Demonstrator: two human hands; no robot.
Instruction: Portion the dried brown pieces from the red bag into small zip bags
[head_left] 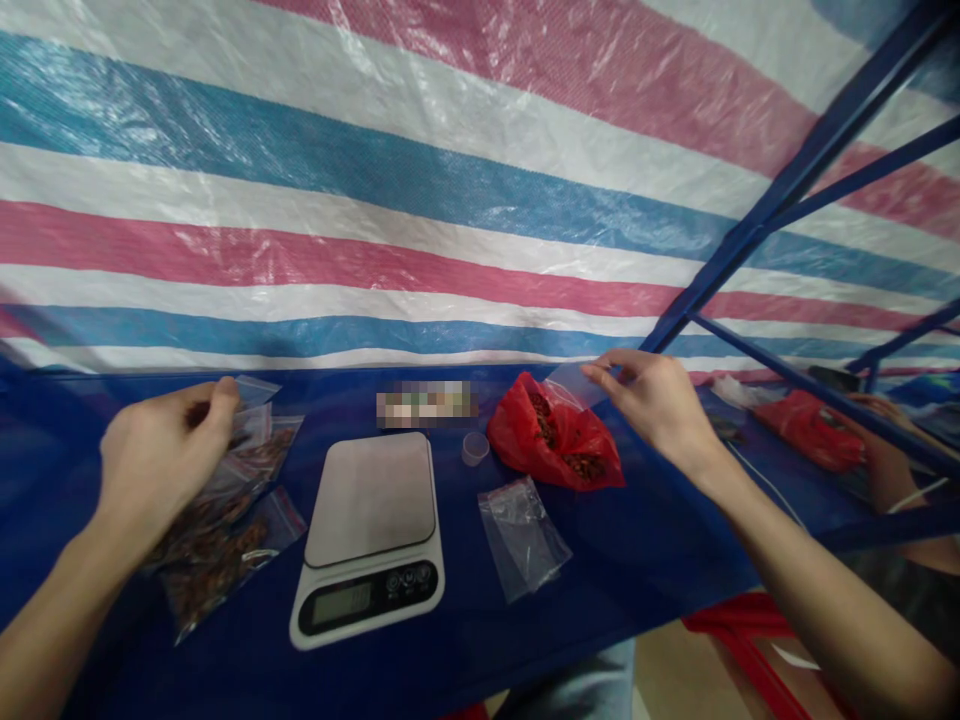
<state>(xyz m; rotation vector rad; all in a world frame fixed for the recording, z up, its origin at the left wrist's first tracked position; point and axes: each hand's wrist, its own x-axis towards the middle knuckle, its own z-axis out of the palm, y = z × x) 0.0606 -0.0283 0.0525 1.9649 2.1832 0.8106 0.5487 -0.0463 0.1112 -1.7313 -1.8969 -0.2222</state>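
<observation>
My left hand (165, 445) is closed in a pinch on the top of a small clear zip bag (257, 391), over a pile of filled zip bags (225, 560) with brown dried pieces inside. At the right, my right hand (656, 400) pinches an empty-looking clear plastic bag (571, 384) by its edge. That bag is beside the far rim of an open red plastic bag (517, 440), which holds reddish-brown dried pieces. Between my hands lies a white kitchen scale (373, 500) with nothing on its plate; its display digits are too faint to read.
A small clear cup (475, 449) and flat empty zip bags (525, 540) lie between scale and red bag. Behind the scale is a blurred-out item (426, 405). Blue metal bars (720, 260) rise at right. Beyond them, another person's hand (874, 405) is near a second red bag (810, 430).
</observation>
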